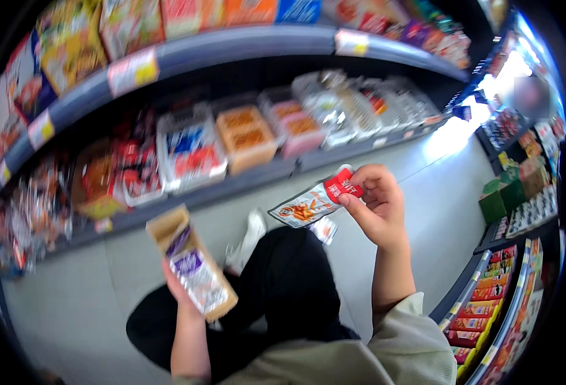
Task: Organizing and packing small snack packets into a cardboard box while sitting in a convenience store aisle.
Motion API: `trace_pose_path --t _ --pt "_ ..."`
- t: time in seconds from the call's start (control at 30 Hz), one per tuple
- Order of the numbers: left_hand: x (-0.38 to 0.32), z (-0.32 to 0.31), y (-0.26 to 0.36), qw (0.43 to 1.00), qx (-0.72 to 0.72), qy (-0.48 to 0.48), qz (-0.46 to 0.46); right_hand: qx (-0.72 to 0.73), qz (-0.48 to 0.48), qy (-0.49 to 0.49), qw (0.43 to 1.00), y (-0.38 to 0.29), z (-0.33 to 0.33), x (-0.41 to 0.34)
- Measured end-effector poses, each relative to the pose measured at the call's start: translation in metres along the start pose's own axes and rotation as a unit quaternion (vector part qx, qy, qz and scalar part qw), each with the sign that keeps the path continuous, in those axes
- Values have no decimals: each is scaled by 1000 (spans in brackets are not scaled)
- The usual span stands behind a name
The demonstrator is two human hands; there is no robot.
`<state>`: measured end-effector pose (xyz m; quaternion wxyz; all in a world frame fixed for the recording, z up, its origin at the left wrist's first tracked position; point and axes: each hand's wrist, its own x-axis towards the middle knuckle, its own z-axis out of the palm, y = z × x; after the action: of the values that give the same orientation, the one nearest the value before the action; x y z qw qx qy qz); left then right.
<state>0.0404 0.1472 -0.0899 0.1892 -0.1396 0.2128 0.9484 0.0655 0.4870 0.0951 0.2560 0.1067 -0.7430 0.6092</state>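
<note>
My left hand (pixel 180 285) holds an open, narrow cardboard box (pixel 168 225) from its left side, tilted above my lap. Inside it lie silver-and-purple snack packets (pixel 200 278); how many is hard to tell. Between the thumb and fingers of my right hand (pixel 378 204) is a red-and-white snack pouch (pixel 307 206), pinched at its red end. The pouch bears writing and a food picture, and hangs in the air above my right knee (pixel 297 274). A small white packet (pixel 324 230) shows on the floor, partly hidden behind the pouch and knee.
On the low shelf ahead stand plastic tubs of packets (pixel 191 149), a tub of orange-brown snacks (pixel 246 137) and bagged snacks (pixel 30 207). The upper shelf edge (pixel 244 42) overhangs them. At right are a rack of snack packs (pixel 478 308) and green boxes (pixel 504 190). A person (pixel 528 96) is farther off.
</note>
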Motion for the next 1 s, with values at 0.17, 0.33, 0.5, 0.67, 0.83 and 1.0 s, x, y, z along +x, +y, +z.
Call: trace_pose_path --t 0.17,0.33,0.5,0.67,0.83,1.0 --pt "-8 -3 0 997 -11 -70 -8 -131 -238 144 951 -79 -76 118" --pt "-2 5 -3 999 18 -23 15 -235 -349 172 891 -137 -129 270" --pt "7 -3 4 997 39 -33 54 -370 -208 137 895 -87 -140 360" --pt "16 -22 3 996 26 6 79 -401 -102 65 908 -38 -139 389" --pt "22 -43 4 996 24 25 78 -425 -48 165 889 -38 -137 404" --pt "21 -33 5 997 27 23 74 -535 -111 188 816 -45 -133 406"
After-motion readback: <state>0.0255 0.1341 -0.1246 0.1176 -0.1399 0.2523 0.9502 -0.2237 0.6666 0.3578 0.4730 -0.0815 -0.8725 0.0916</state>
